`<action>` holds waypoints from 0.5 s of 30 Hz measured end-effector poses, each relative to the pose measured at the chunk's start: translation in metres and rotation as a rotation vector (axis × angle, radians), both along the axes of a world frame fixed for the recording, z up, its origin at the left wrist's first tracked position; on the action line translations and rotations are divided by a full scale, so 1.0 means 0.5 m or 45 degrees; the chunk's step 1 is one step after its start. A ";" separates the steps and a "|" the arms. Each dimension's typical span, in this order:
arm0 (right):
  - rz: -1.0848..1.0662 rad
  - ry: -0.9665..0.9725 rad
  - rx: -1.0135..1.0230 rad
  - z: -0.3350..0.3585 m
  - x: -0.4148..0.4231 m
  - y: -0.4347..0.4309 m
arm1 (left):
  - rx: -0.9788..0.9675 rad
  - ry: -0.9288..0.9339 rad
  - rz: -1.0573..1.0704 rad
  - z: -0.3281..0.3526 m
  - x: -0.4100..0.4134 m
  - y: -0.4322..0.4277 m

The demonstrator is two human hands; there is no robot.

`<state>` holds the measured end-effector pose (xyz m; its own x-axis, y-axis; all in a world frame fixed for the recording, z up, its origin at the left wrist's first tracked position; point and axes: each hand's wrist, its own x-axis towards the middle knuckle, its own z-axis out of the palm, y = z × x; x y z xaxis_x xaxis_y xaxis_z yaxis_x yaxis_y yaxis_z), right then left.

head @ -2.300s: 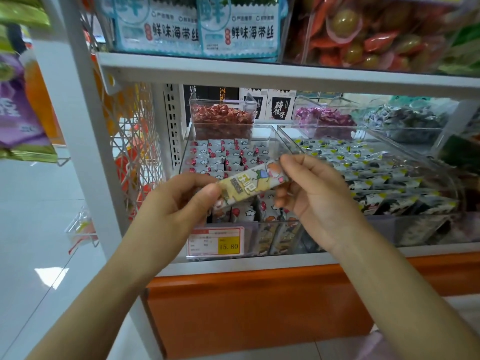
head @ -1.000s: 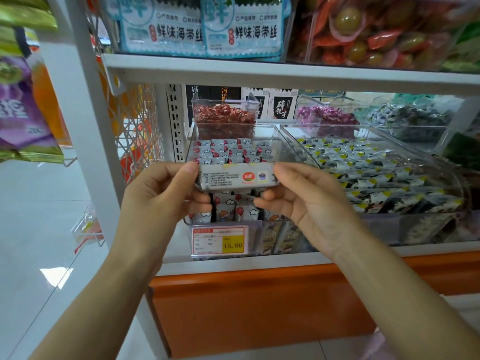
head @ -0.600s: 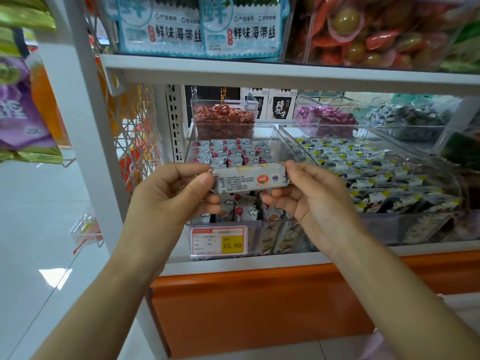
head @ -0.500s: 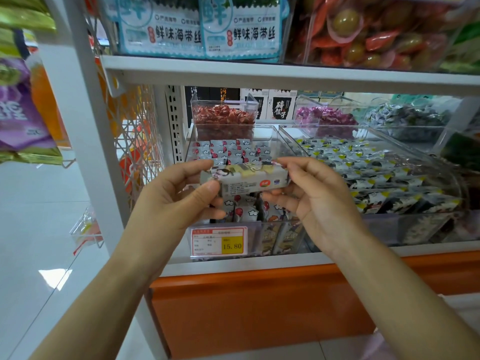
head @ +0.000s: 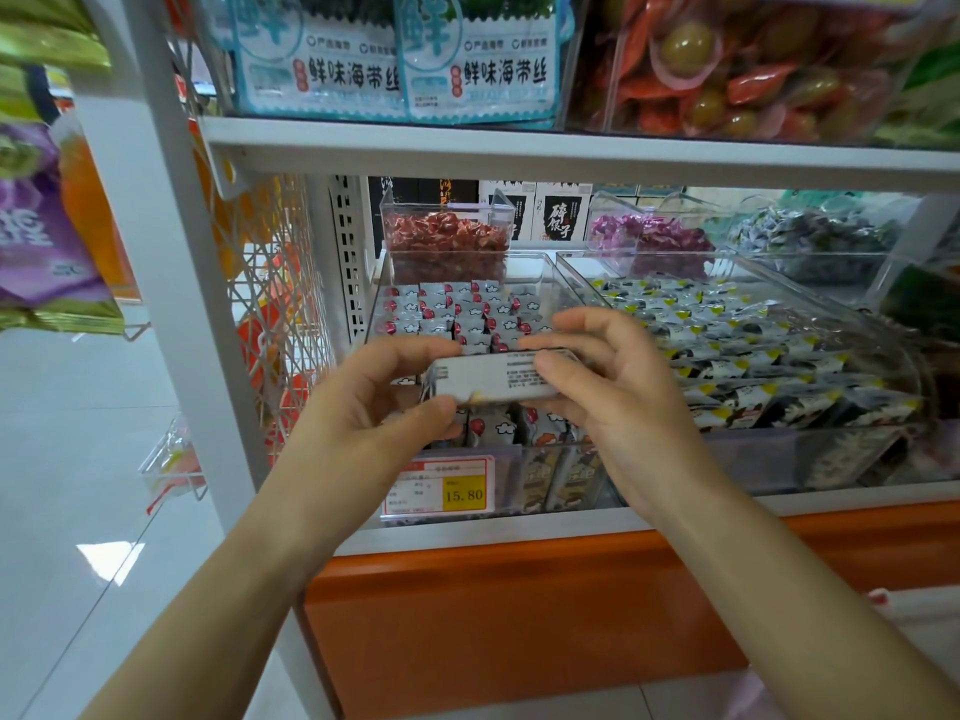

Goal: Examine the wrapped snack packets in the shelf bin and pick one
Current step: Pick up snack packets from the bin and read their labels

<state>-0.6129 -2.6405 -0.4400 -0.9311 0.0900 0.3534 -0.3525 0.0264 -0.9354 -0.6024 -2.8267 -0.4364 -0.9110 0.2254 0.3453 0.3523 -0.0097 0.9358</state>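
— Since the frame half a second back, what has moved?

— The snack packet (head: pixel 493 379) has been turned. Its yellow picture side and red mark no longer show, and the pale back with small print now faces the camera. The right hand (head: pixel 618 397) has slid further along it and covers its right end.

— How does the person hold it?

— With both hands, level, its length running left to right. The left hand (head: pixel 369 413) pinches the left end, forefinger curled over the top edge and thumb under the bottom edge. The right thumb lies pressed on the printed face. The other fingers (head: pixel 587 324) of that hand curve above and behind the packet, a little spread.

— And where is it?

— In the air, just in front of and above the clear shelf bin (head: pixel 375 304), apart from it. The bin holds rows of red-and-white packets (head: pixel 467 314) and carries a price tag (head: pixel 441 485) reading 15.80 on its front wall.

— What stands around it?

— Just beside it on the right is a wider clear bin (head: pixel 893 356) of black, white and yellow packets. Behind are a small tub (head: pixel 447 236) of red sweets and another of purple sweets (head: pixel 649 233). Blue-and-white bags (head: pixel 395 59) stand on the upper shelf (head: pixel 519 148). An orange panel (head: pixel 519 615) runs below the bins.
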 end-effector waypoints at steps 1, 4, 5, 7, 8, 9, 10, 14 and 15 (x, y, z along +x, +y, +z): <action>0.006 -0.006 0.041 0.000 -0.001 0.000 | 0.008 -0.002 0.000 -0.002 0.000 0.001; 0.018 -0.021 0.116 0.002 0.001 -0.003 | 0.019 0.018 0.045 -0.004 0.000 0.001; 0.029 -0.029 0.109 0.002 0.003 -0.005 | 0.005 0.034 0.061 -0.004 -0.001 0.001; 0.103 -0.036 0.025 0.002 0.007 -0.009 | -0.029 0.060 0.081 -0.004 0.000 0.000; 0.121 -0.035 -0.015 0.002 0.009 -0.010 | -0.044 0.064 0.082 -0.004 0.000 -0.001; 0.120 -0.035 -0.042 0.003 0.011 -0.012 | -0.057 0.062 0.080 -0.004 0.000 -0.001; 0.085 -0.017 -0.031 0.003 0.012 -0.013 | -0.069 0.056 0.077 -0.005 0.000 0.001; -0.139 0.124 0.230 0.000 0.013 -0.014 | -0.056 -0.003 0.110 -0.008 0.004 0.011; -0.138 0.155 0.252 0.000 0.014 -0.015 | -0.054 -0.017 0.149 -0.008 0.005 0.013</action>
